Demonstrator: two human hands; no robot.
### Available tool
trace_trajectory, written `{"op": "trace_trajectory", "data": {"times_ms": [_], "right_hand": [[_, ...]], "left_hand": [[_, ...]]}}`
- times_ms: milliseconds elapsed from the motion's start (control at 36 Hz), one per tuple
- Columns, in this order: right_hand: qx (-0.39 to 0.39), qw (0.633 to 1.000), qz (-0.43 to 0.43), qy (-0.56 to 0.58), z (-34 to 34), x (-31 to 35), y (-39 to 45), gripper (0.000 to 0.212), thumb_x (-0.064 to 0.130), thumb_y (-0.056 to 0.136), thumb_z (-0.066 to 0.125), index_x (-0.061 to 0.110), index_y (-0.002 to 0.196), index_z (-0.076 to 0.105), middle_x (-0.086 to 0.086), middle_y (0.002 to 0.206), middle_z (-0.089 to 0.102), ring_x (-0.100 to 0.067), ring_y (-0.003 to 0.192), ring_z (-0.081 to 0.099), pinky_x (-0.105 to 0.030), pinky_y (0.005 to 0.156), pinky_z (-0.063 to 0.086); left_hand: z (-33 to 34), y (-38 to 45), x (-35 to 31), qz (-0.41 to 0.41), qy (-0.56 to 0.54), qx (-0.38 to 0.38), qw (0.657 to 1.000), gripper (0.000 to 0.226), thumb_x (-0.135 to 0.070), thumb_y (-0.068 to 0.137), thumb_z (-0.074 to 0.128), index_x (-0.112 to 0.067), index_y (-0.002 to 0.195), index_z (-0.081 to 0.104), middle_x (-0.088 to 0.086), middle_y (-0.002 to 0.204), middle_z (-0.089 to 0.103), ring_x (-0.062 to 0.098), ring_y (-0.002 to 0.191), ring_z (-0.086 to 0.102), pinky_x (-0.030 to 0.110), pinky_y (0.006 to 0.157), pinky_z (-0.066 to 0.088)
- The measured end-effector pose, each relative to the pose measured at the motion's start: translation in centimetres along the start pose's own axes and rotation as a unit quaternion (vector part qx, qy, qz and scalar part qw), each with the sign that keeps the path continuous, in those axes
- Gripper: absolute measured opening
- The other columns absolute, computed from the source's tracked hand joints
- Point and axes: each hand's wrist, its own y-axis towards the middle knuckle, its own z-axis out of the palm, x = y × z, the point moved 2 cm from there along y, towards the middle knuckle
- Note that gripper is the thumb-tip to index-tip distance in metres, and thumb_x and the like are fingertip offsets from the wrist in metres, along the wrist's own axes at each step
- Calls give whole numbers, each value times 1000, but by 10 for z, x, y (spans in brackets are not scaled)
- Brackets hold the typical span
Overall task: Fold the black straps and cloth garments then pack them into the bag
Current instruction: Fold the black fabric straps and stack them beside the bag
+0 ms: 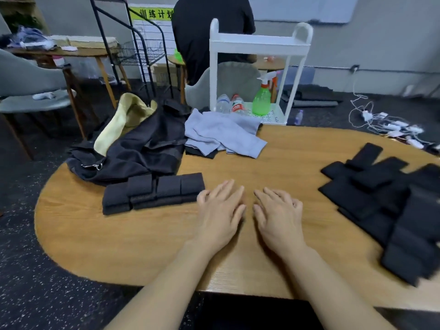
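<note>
Only the head view to go on, so here's where I'm at. My left hand (220, 208) and right hand (277, 211) are both flat, palms down on the rounded wooden desk (285, 148), fingers spread and relaxed, holding nothing, with a small gap between them.

Just off my left hand, nearly touching its thumb side, is a tidy batch of folded black straps (152, 192), stacked in short blocks. I'd call that bit done. Well out past my right hand there's a messy heap of long, flat unfolded black straps (385, 203), overlapping each other all the way to the desk edge. That looks like the bigger pile, so plenty left.

Ahead of both hands, on the far side of the desk, a crumpled light grey cloth garment (221, 134) isn't folded yet. Further left of it the slumped black fabric bag with pale yellow lining (142, 144) lies open. Can't see anything packed inside, so packing looks not started. Roughly under halfway, I reckon.
</note>
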Motion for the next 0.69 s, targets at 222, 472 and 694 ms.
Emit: {"op": "trace_trajectory", "data": {"times_ms": [222,472,694], "right_hand": [[35,998,52,-21,-33,-57,-18,32,23,93,60,17,124,66,-7,131,62,-29,122,50,-42,92,29],[-57,985,88,-140,-83,-114,-50,46,30,86,59,14,129,60,-13,138,55,-31,130,45,-45,101,30],[15,948,297,-113,-86,-151,-96,83,46,88,63,5,151,27,-26,157,19,-39,145,18,-48,117,22]], "left_hand": [[33,18,-55,57,9,18,998,46,-40,104,37,-30,148,39,-2,160,27,15,147,22,33,108,7],[57,27,-91,84,-14,47,995,46,-40,103,39,-29,148,41,-3,159,27,14,146,22,33,108,8],[62,27,-98,82,-17,61,995,56,-49,97,28,-28,146,44,-3,157,32,15,145,28,33,108,9]]}}
